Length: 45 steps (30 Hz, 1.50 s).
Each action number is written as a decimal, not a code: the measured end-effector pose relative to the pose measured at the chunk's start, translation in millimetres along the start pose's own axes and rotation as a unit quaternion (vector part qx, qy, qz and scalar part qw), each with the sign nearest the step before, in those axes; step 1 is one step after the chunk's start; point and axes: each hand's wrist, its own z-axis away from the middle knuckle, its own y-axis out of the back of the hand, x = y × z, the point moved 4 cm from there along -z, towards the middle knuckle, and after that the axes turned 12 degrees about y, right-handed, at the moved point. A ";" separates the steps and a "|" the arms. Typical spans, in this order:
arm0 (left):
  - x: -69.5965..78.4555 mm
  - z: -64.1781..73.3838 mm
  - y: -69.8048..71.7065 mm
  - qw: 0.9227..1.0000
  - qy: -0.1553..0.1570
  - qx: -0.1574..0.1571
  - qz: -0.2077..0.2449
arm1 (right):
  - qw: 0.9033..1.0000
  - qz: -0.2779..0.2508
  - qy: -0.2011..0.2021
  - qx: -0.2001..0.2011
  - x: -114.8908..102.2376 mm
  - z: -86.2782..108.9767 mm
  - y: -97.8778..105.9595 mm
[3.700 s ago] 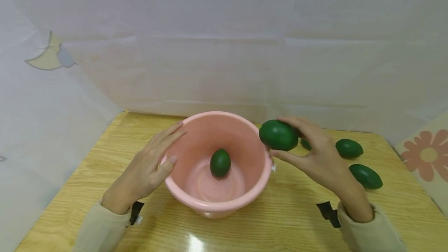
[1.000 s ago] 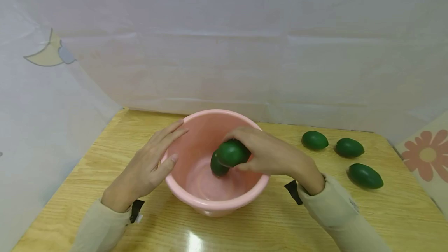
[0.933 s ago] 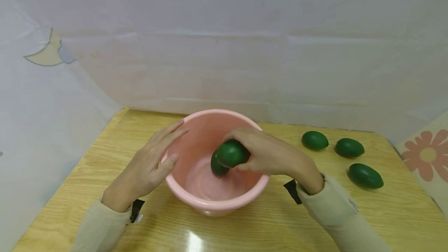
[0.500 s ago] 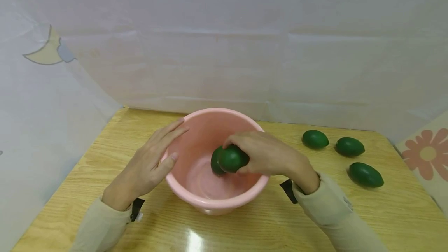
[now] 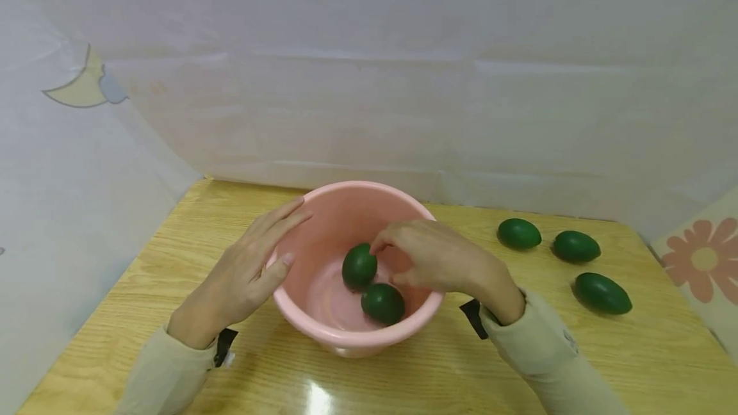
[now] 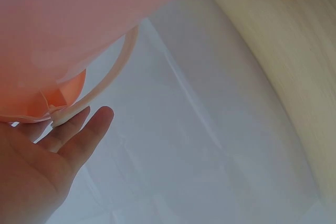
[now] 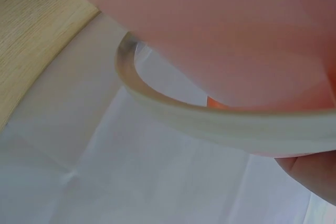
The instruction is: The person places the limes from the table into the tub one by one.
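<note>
In the head view a pink bucket [image 5: 357, 338] stands on the table, with two dark green oval fruits inside. One fruit [image 5: 359, 268] lies near the middle; the other fruit [image 5: 383, 304] is just in front of it. My right hand [image 5: 441, 255] reaches over the right rim, fingers spread and holding nothing; a fingertip is at the middle fruit, whether touching I cannot tell. My left hand [image 5: 242, 268] rests on the left rim with its fingers extended. In the left wrist view its fingers lie by the bucket's pale handle [image 6: 113, 74].
Right of the bucket, three more green fruits lie on the wooden table: a rear one [image 5: 519, 234], another fruit [image 5: 576, 246], and a nearer fruit [image 5: 602, 293]. A pale printed sheet [image 5: 357, 82] hangs behind the table and along its sides.
My right hand has carried a second fruit from the right into the bucket and let it go; it now lies nearer the front. The left hand has stayed on the rim.
</note>
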 end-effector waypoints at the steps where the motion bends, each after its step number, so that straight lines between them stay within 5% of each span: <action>1: 0.0 0.1 -0.1 1.000 0.001 0.000 0.000 | 1.000 -0.001 -0.002 0.002 0.2 0.5 0.1; 27: 0.7 1.4 -0.7 1.000 0.010 -0.001 0.006 | 0.995 -0.044 0.020 0.082 3.4 8.9 0.5; 45: 0.4 0.8 -1.2 1.000 0.002 0.003 0.002 | 0.974 -0.099 0.047 0.200 10.4 24.1 12.4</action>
